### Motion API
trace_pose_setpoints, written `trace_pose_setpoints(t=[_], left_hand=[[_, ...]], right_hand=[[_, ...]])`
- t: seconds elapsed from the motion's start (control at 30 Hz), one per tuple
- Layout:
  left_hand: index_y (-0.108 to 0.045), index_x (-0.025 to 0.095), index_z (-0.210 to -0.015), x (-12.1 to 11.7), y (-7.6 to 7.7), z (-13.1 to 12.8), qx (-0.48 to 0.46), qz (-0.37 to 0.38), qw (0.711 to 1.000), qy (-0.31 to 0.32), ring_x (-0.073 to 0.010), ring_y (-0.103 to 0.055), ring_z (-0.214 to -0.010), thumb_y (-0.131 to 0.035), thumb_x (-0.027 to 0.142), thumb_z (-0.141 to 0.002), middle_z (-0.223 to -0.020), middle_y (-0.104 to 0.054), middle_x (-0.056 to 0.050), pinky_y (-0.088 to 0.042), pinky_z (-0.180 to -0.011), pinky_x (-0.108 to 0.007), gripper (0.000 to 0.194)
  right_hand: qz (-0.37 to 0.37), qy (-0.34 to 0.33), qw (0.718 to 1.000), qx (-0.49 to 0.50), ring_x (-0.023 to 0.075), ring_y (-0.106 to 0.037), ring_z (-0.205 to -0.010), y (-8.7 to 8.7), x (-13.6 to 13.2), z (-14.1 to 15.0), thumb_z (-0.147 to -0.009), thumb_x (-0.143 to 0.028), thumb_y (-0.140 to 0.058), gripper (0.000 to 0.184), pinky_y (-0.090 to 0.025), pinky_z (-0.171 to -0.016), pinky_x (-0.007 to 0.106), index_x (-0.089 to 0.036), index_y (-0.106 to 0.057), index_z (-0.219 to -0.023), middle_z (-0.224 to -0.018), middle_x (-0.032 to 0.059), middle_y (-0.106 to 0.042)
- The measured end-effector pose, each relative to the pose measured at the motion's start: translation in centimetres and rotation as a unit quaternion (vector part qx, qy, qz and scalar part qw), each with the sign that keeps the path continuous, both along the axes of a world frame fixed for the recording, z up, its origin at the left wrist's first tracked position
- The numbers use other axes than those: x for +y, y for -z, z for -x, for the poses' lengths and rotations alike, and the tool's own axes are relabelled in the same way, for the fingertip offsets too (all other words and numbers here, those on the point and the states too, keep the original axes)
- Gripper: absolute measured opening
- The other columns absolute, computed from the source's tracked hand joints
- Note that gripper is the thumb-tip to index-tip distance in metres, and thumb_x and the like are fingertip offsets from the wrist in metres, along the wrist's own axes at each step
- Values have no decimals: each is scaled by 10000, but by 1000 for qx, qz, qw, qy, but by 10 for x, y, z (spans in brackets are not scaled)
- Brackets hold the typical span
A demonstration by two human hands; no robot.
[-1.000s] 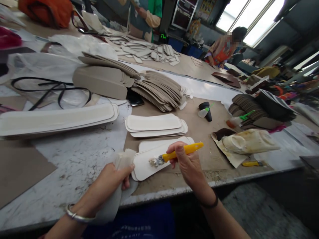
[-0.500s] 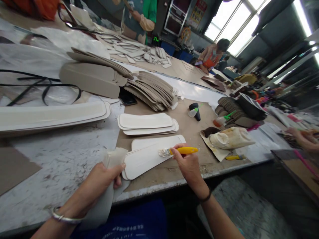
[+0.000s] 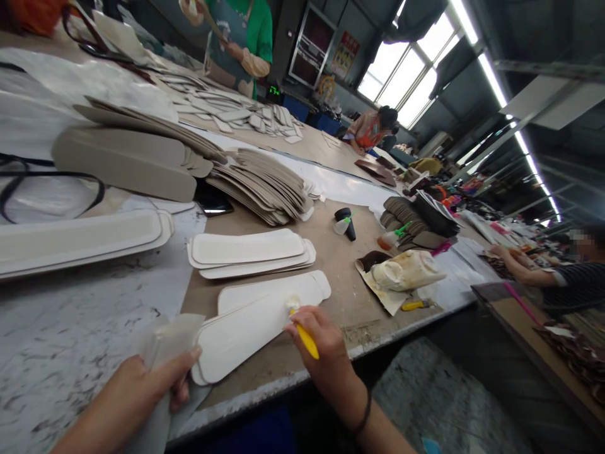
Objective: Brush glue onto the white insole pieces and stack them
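My right hand [image 3: 321, 347] is closed round the yellow handle of a brush [image 3: 307, 340], whose whitish bristles touch a long white panel [image 3: 246, 337] with rounded ends. Under that panel lie more white pieces, fanned out a little. At its left end, my left hand [image 3: 155, 384] pinches a pale translucent sheet [image 3: 172, 340], and the thumb reaches to the panel's edge. The lower part of the sheet hangs over the table's front edge. Behind the panel sits a small stack of white panels [image 3: 250, 249] with rounded corners.
Grey-brown panels [image 3: 265, 183] are stacked at the back. A small bottle with a green tip [image 3: 341, 225], a stained whitish container [image 3: 406, 271] and a second yellow brush [image 3: 416, 305] lie to the right. Longer white panels [image 3: 80, 243] lie at left. Other people work beyond.
My right hand has turned the brush so its handle points down toward me; the bristles stay on the panel. The whole view has shifted, with things appearing further left. My left hand keeps its sheet.
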State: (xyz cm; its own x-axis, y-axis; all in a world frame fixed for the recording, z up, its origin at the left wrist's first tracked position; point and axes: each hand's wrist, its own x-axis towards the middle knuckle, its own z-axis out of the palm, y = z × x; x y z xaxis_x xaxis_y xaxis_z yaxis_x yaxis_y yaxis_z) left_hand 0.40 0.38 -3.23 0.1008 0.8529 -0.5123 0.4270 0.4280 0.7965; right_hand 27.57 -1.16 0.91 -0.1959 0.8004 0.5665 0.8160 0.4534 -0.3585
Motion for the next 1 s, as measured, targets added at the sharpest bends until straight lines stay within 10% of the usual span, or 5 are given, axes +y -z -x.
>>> trace_pose_setpoints(t=[0.3, 0.5, 0.67, 1.0], left_hand=[[-541, 280, -323, 1, 0, 1, -21, 43, 999, 11, -312, -584, -644, -475, 762, -639, -489, -636, -86, -419, -811, -445, 581], [-568, 265, -356, 0, -1, 3, -61, 38, 997, 14, -298, -597, -657, -521, 722, -690, -503, -652, -66, -446, -728, -385, 568], [-559, 253, -364, -3, -23, -5, -85, 15, 996, -28, -262, -591, -646, -533, 595, -734, -487, -629, -42, -432, -746, -355, 504], [-557, 256, -354, -3, -31, -7, -92, 37, 994, -42, -251, -591, -597, -543, 575, -677, -465, -612, -47, -439, -718, -350, 454]], right_hand=[[-2, 36, 999, -28, 231, -710, -860, -8, 4, -5, -984, -293, -547, 157, -605, -780, 350, -202, -673, -958, -892, 104, -719], [105, -67, 972, 201, 191, -687, -796, -14, -22, 62, -954, -309, -592, 152, -581, -735, 288, -198, -682, -904, -816, 70, -705], [218, -2, 913, 345, 165, -646, -587, -16, -13, 72, -920, -348, -618, 189, -555, -597, 280, -207, -664, -804, -642, 5, -654], [141, -17, 953, 267, 185, -637, -686, -17, -7, 74, -895, -207, -619, 146, -534, -646, 305, -219, -668, -758, -701, 23, -660]])
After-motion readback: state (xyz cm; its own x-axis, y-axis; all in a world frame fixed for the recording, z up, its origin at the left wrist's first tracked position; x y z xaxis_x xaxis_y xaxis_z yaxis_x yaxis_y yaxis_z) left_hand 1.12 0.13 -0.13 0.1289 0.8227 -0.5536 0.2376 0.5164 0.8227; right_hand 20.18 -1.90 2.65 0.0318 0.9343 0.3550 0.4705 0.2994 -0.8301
